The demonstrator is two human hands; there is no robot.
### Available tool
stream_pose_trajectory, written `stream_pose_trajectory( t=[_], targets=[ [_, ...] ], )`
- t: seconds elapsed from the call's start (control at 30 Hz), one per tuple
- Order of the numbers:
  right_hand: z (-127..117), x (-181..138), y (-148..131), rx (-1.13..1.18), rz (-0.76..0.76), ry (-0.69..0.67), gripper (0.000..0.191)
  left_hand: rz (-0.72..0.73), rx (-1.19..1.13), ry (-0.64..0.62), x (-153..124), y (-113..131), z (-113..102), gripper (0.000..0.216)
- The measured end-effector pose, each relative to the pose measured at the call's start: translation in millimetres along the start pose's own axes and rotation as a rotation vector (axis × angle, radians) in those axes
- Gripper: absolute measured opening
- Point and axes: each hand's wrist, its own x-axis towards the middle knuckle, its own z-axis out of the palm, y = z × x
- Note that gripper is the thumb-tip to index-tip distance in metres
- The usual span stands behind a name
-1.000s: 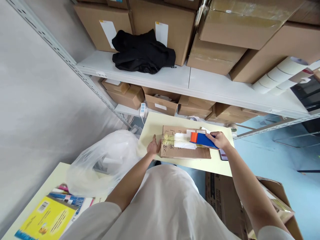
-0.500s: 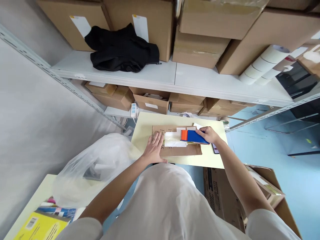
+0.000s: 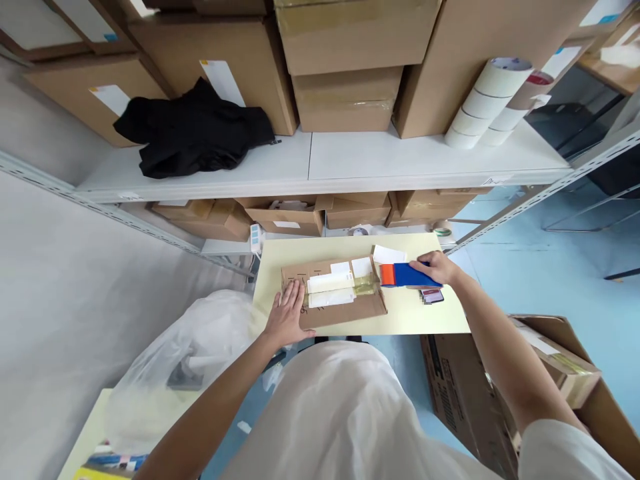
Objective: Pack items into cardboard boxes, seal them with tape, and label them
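Observation:
A flat cardboard box [image 3: 353, 311] lies on the pale yellow table [image 3: 445, 320], slightly turned. White labels [image 3: 330, 281] and a strip of shiny tape [image 3: 367, 285] cover its middle. My left hand [image 3: 286, 319] rests on the box's left end, fingers stretched out. Beyond the opposite end, my right hand [image 3: 436, 268] grips a blue tape dispenser [image 3: 413, 274] with an orange front, which sits close to the box edge. Partly under the dispenser is a phone [image 3: 433, 295]. White paper [image 3: 389, 254] lies behind it.
A grey shelf [image 3: 350, 157] behind the table holds cartons, a black garment [image 3: 195, 130] and stacked tape rolls [image 3: 487, 100]. To the left bulges a clear plastic bag [image 3: 200, 360]. An open carton [image 3: 465, 393] stands on the floor at right.
The dispenser in my right hand has moved right, off the top of the box to beyond its right end, baring tape and labels. The box now lies slightly turned. My view has shifted.

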Motion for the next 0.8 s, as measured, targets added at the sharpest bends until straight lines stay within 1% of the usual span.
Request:
stream_pose_trajectory(
  t=[0.07, 0.13, 0.2, 0.3, 0.37, 0.4, 0.47, 0.53, 0.57, 0.63, 0.67, 0.7, 0.73, 0.8],
  targets=[
    [6, -5, 23, 0.025, 0.056, -0.004, 0.055, -0.002, 0.013, -0.018, 0, -2, -1, 0.128],
    [22, -6, 31, 0.049, 0.065, 0.003, 0.055, 0.003, 0.032, -0.030, -1, -9, -3, 0.126],
    [42, -5, 28, 0.062, 0.044, 0.022, 0.054, 0.013, 0.058, -0.051, -4, -22, -5, 0.126],
    [72, 1, 13, 0.102, 0.016, 0.041, 0.054, -0.004, 0.096, -0.093, -10, -44, -9, 0.128],
    [87, 4, 3, 0.136, 0.004, 0.058, 0.054, -0.057, 0.106, -0.106, -11, -50, -12, 0.129],
    [94, 5, 0, 0.153, -0.001, 0.064, 0.054, -0.079, 0.102, -0.106, -9, -47, -12, 0.129],
    [104, 6, -4, 0.181, -0.008, 0.070, 0.054, -0.088, 0.069, -0.098, -1, -28, -11, 0.128],
    [110, 4, -5, 0.202, -0.003, 0.077, 0.055, -0.036, 0.014, -0.089, 15, 6, -10, 0.127],
    [112, 3, -6, 0.210, 0.003, 0.080, 0.055, 0.015, -0.013, -0.084, 25, 27, -9, 0.126],
    [114, 0, -6, 0.222, 0.017, 0.085, 0.055, 0.163, -0.056, -0.070, 43, 67, -8, 0.124],
    [115, -1, -6, 0.228, 0.024, 0.084, 0.056, 0.229, -0.074, -0.058, 50, 85, -8, 0.121],
    [115, -2, -6, 0.234, 0.031, 0.081, 0.056, 0.260, -0.087, -0.044, 56, 99, -8, 0.118],
    [114, -3, -5, 0.240, 0.037, 0.075, 0.057, 0.273, -0.096, -0.032, 60, 108, -8, 0.116],
    [111, -4, -2, 0.255, 0.039, 0.056, 0.058, 0.254, -0.104, -0.017, 63, 117, -6, 0.112]
  ],
)
